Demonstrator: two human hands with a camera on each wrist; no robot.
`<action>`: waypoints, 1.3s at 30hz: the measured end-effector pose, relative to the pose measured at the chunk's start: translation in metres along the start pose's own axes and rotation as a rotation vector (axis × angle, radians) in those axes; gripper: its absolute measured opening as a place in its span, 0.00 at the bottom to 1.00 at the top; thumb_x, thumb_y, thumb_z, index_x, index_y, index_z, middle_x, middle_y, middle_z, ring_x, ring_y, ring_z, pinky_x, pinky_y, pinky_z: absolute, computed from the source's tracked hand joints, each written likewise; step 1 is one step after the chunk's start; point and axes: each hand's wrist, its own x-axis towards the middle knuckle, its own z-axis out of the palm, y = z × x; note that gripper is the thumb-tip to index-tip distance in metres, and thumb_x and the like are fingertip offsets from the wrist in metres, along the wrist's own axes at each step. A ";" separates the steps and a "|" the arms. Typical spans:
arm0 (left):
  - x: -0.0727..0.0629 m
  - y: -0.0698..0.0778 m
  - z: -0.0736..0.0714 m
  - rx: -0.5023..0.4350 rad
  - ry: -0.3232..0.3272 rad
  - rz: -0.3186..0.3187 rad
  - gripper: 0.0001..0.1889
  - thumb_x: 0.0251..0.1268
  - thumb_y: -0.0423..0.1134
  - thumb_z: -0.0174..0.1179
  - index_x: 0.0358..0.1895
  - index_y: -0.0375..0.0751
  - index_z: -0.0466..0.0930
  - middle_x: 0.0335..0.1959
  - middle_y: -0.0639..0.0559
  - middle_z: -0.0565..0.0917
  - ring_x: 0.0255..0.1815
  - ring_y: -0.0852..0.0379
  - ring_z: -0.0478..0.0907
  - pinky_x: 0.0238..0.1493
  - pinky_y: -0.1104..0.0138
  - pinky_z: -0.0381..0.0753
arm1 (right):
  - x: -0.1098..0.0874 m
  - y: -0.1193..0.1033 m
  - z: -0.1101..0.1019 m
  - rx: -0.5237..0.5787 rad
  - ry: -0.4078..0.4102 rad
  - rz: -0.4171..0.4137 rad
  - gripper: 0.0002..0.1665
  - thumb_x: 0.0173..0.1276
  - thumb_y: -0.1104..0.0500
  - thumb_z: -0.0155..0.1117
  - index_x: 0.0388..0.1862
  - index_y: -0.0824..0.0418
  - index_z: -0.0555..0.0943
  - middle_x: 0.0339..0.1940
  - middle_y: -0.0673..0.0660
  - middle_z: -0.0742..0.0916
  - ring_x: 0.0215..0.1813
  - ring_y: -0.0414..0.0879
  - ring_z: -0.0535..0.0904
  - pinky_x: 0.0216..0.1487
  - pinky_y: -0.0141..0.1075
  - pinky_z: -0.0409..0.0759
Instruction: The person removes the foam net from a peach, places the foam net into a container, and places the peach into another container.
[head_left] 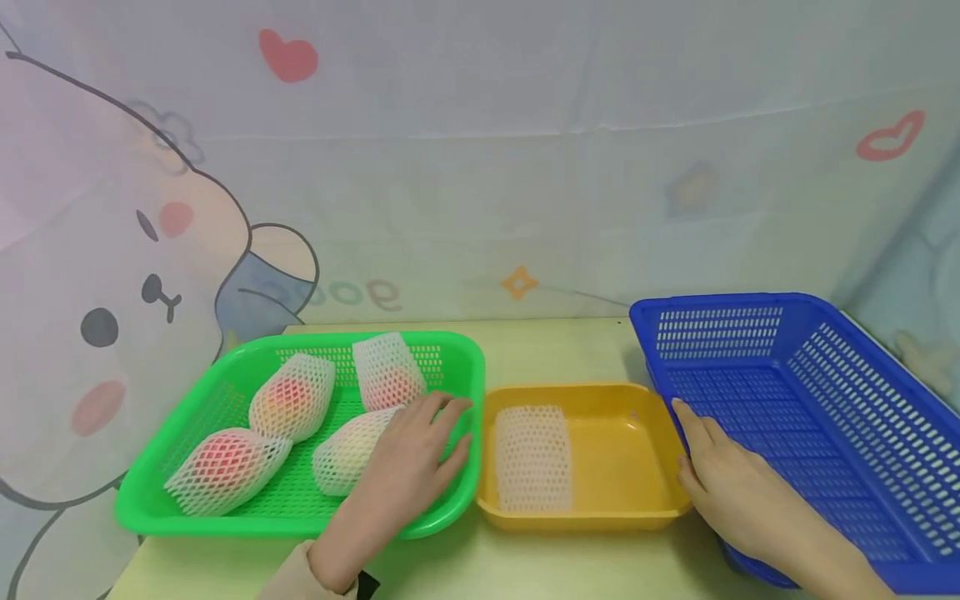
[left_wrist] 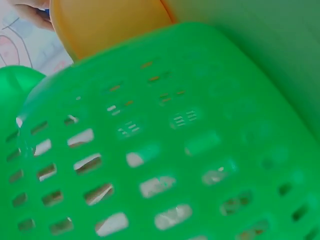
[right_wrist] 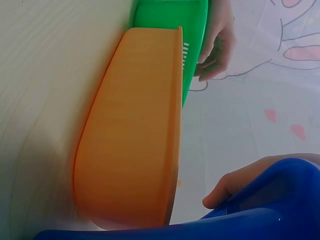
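Observation:
My left hand [head_left: 423, 454] is over the right part of the green basket [head_left: 300, 527], thumb and fingers apart. It overlaps a pale fruit in a white foam net [head_left: 341, 460]. Three more netted fruits with red showing lie around it, among them a left one [head_left: 225, 467], an upper one [head_left: 292, 398] and a back one [head_left: 390, 375]. My right hand [head_left: 738, 492] rests its fingers at the near left rim of the blue basket [head_left: 825, 450]. In the right wrist view, fingers [right_wrist: 227, 187] show beyond that blue rim.
Between the baskets stands a yellow tray [head_left: 622, 454] with a flat white foam net [head_left: 534, 458] in its left side. A printed cloth [head_left: 465, 208] hangs behind the pale table [head_left: 555, 354]. The left wrist view shows mostly the green basket's perforated wall [left_wrist: 165, 150].

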 end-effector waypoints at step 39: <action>-0.008 -0.028 -0.007 0.156 -0.267 -0.220 0.35 0.46 0.44 0.74 0.61 0.42 0.72 0.55 0.39 0.76 0.55 0.39 0.75 0.50 0.45 0.76 | 0.000 0.003 0.002 -0.008 -0.033 0.011 0.36 0.73 0.57 0.48 0.74 0.71 0.51 0.64 0.80 0.70 0.56 0.71 0.77 0.47 0.63 0.77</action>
